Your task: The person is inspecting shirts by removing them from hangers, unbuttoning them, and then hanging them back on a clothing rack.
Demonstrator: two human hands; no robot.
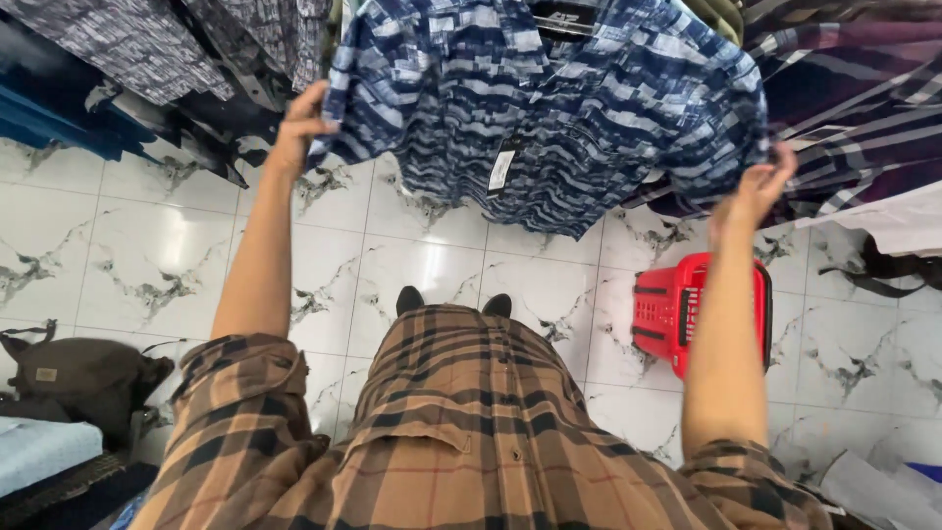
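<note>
Holding up a blue-and-white patchwork-print cotton shirt (549, 108) — left hand (297, 132) and right hand (754, 191), fingers pinched on its edges — inspection under way above the red plastic basket (659, 312).

Glossy white marble-look floor tiles (128, 255) with grey veining, bright light glare on the tiles, red plastic shopping basket (659, 309) on the floor, dark brown bag (83, 373) at left, patterned garments (137, 39) hanging overhead, striped fabric (863, 108) at right

Shirt (549, 108) in my hands: navy and white broken stripes. My own shirt (461, 432): tan-black plaid. Basket (667, 309): red. Floor (118, 255): white marble, grey veins. Bag (83, 378): dark brown.
</note>
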